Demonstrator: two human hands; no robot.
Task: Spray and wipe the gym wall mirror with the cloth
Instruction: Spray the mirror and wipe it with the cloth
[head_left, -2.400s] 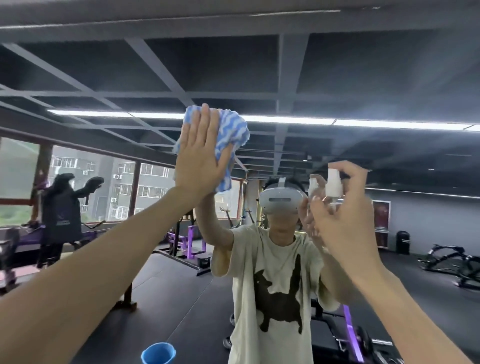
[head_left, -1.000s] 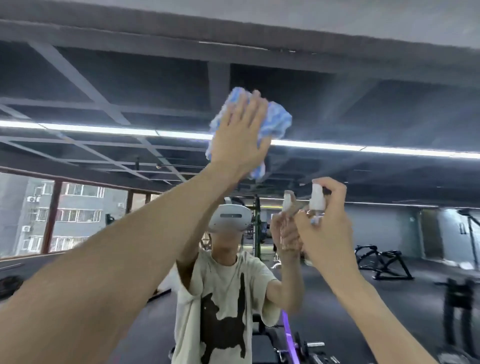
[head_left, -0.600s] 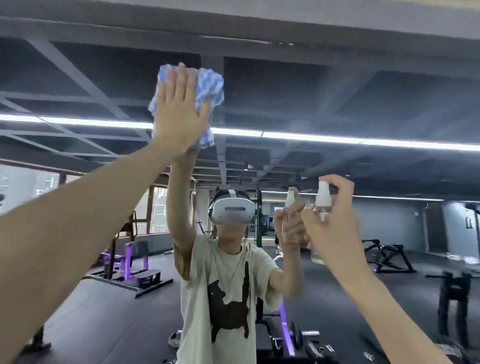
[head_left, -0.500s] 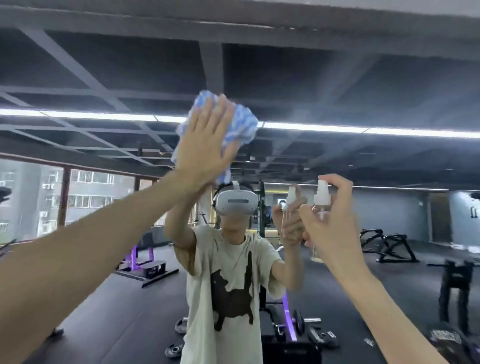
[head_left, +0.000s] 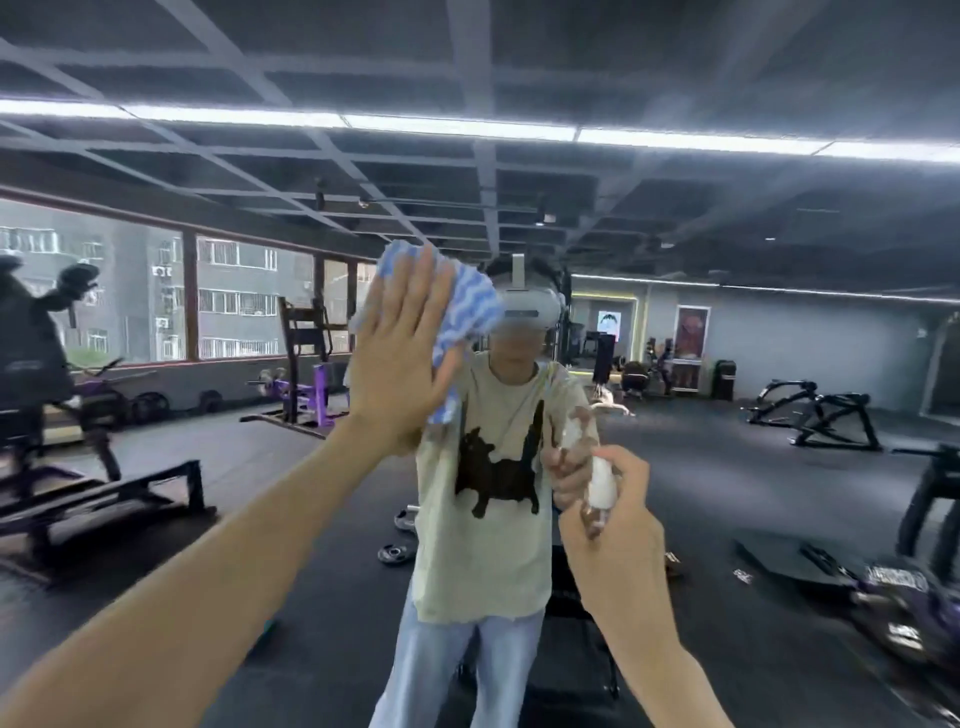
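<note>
The wall mirror (head_left: 753, 364) fills the whole view and reflects the gym and a person in a beige shirt. My left hand (head_left: 400, 358) presses a blue-and-white striped cloth (head_left: 462, 312) flat against the glass with straight fingers, about head height of the reflection. My right hand (head_left: 618, 525) grips a small white spray bottle (head_left: 601, 486), held lower and to the right, close to the glass. The bottle's nozzle end is blurred.
Everything else is reflection: a purple weight rack (head_left: 306, 379) at left, black machines (head_left: 815, 415) at right, weight plates (head_left: 395, 553) on the dark floor, windows (head_left: 234, 301) on the left, ceiling light strips (head_left: 467, 127).
My left hand has slid the cloth down the glass from high up to head height. My right hand with the bottle has dropped lower. The view has tilted down.
</note>
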